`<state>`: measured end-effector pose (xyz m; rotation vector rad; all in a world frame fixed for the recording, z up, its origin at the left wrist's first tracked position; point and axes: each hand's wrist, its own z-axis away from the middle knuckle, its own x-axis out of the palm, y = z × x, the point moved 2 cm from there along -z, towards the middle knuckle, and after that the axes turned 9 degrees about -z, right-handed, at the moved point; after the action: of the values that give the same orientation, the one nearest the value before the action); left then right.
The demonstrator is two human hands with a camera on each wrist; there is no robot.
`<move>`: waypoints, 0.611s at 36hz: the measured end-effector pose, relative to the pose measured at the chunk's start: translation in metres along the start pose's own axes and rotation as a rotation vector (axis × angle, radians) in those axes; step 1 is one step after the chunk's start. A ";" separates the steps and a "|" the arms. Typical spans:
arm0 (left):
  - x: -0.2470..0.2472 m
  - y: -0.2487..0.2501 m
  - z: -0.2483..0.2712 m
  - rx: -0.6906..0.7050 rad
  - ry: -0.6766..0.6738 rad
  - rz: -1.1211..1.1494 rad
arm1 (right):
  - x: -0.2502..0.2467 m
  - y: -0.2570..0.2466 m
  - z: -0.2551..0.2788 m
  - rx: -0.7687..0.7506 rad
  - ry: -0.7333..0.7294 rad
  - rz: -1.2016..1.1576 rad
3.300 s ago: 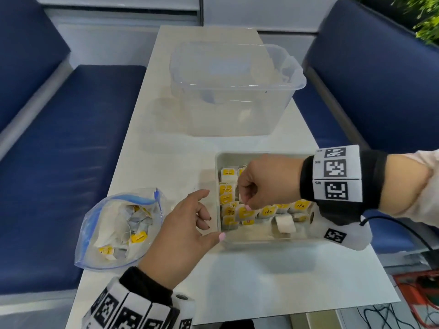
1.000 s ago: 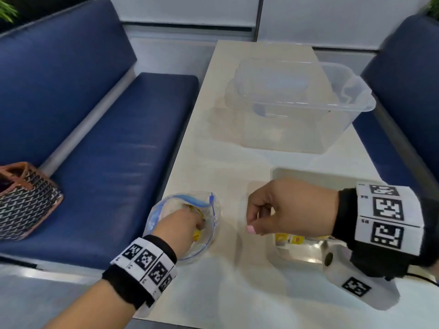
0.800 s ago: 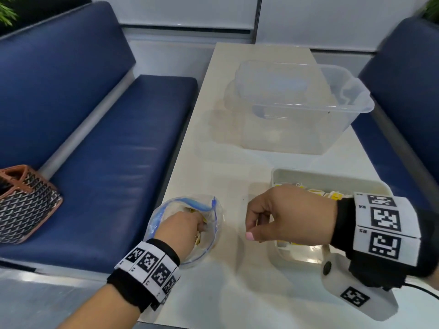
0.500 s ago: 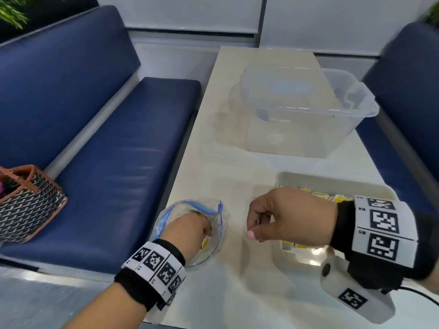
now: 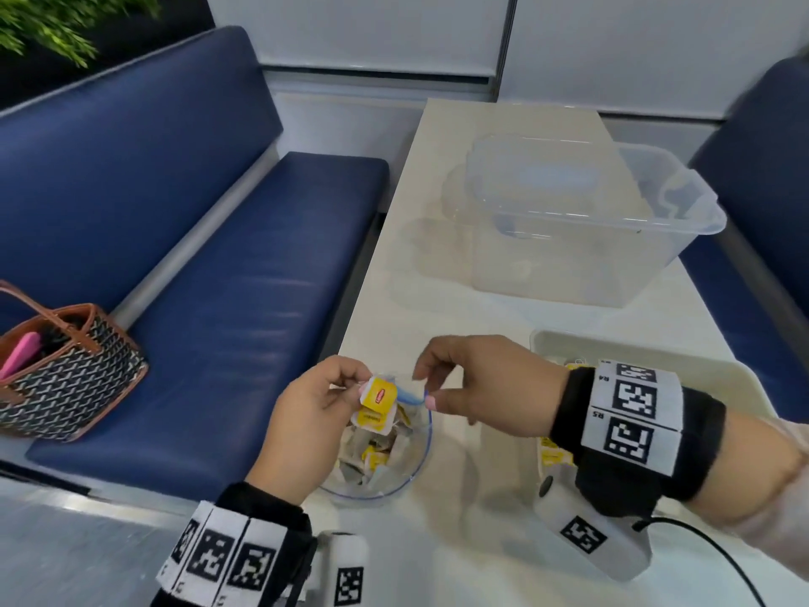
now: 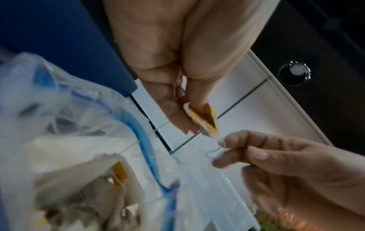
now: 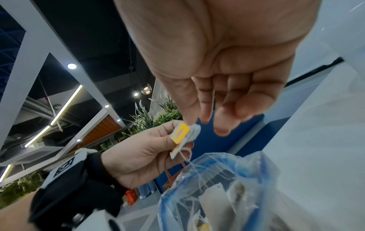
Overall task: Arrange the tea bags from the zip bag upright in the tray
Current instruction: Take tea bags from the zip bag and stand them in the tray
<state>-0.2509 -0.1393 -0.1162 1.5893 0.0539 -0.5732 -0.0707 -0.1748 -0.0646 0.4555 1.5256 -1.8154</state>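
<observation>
Risk: string (image 6: 214, 150) trails from tea bag (image 5: 379, 398) down into zip bag (image 5: 381, 453); judged likely to snag other bags, drag them out, or tear tag off if pulled hard.
Left hand (image 5: 306, 418): thumb and fingers pinch tea bag, just above zip bag mouth.
Right hand (image 5: 477, 383): fingers half curled, fingertips pinch string just beside tea bag.
Tray (image 5: 718, 378): behind right wrist, tea bags partly visible.

A yellow-tagged tea bag (image 5: 379, 398) is held just above the open zip bag (image 5: 418, 457) (clear, blue-sealed, more tea bags heaped loosely inside), which sits at the worktop's left edge. The pale tray (image 5: 709, 378) lies just right, yellow tags showing inside.
</observation>
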 end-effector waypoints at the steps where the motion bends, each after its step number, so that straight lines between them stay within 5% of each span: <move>1: 0.001 0.003 0.001 -0.005 0.001 0.059 | 0.001 -0.002 -0.003 0.001 0.005 -0.031; 8: 0.005 0.009 0.002 -0.072 0.159 0.365 | 0.011 -0.017 -0.007 0.038 0.099 -0.176; 14: 0.011 0.014 0.005 -0.103 0.140 0.545 | 0.020 -0.025 -0.014 0.064 0.125 -0.322; 22: 0.002 0.009 0.010 -0.074 0.152 0.487 | 0.007 -0.023 -0.017 0.045 0.194 -0.445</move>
<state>-0.2487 -0.1502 -0.1088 1.5003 -0.1920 -0.0693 -0.0944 -0.1595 -0.0572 0.3375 1.8323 -2.1984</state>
